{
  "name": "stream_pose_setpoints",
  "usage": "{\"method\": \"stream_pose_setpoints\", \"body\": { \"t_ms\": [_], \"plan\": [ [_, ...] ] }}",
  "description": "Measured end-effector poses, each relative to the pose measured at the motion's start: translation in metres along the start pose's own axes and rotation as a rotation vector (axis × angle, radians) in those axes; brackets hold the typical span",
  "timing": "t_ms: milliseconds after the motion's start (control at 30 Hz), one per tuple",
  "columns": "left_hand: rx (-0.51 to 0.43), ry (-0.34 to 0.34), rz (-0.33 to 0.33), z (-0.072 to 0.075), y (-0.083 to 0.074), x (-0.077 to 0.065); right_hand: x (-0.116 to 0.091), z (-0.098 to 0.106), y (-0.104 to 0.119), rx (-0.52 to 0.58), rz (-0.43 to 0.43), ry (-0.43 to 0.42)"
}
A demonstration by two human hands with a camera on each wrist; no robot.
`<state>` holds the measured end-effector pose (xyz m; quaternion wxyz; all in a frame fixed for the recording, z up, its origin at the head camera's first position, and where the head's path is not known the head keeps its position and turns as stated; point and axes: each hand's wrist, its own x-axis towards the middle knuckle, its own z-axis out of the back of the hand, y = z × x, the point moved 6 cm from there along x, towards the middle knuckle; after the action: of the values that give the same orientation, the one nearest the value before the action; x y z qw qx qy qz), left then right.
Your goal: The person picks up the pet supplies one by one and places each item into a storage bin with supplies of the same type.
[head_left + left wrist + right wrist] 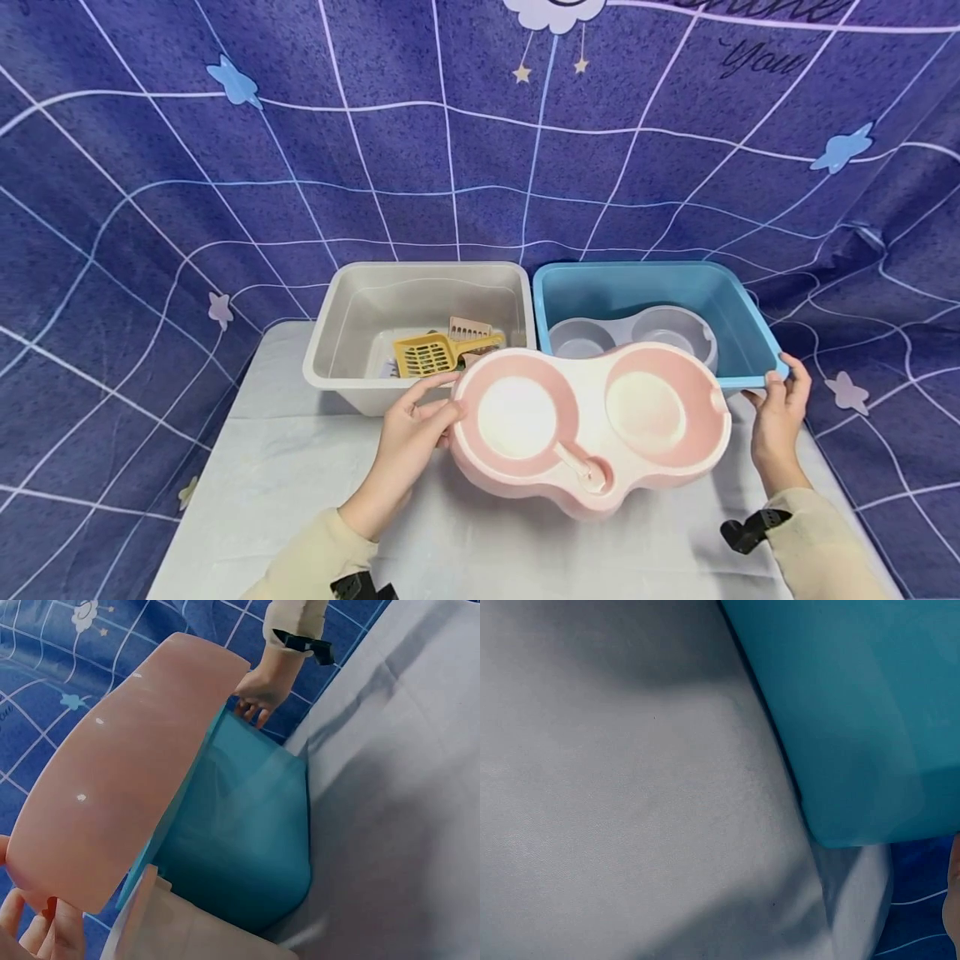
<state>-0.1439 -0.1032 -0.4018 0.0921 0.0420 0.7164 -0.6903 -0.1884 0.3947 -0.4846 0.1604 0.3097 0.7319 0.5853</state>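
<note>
A pink double pet bowl (588, 392) is held up in front of two bins, tilted so both basins show. At its left end my left hand (416, 429) grips the rim, thumb on top and fingers underneath; the left wrist view shows the bowl's smooth underside (127, 765). My right hand (782, 412) holds the front right corner of the blue bin (757, 321), thumb over the rim. Inside that bin lies a grey double pet bowl (667, 321), partly hidden by the pink one. The right wrist view shows the blue bin's outer wall (870, 727).
To the left stands a beige bin (330, 333), side by side with the blue one. It holds a yellow litter scoop (423, 357), a pinkish slotted scoop (470, 328) and other partly hidden items. Both bins stand on a white-covered table (300, 492) before a blue patterned curtain (480, 150).
</note>
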Motion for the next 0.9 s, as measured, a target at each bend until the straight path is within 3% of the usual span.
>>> {"method": "stream_pose_setpoints", "body": {
  "t_ms": [267, 900],
  "plan": [
    [0.017, -0.032, -0.009, -0.002, -0.011, 0.015, 0.001, -0.001, -0.003, 0.0, -0.006, 0.0],
    [-0.04, -0.041, -0.132, -0.011, -0.034, 0.043, 0.002, 0.0, -0.002, 0.032, 0.013, -0.013]
  ]
}}
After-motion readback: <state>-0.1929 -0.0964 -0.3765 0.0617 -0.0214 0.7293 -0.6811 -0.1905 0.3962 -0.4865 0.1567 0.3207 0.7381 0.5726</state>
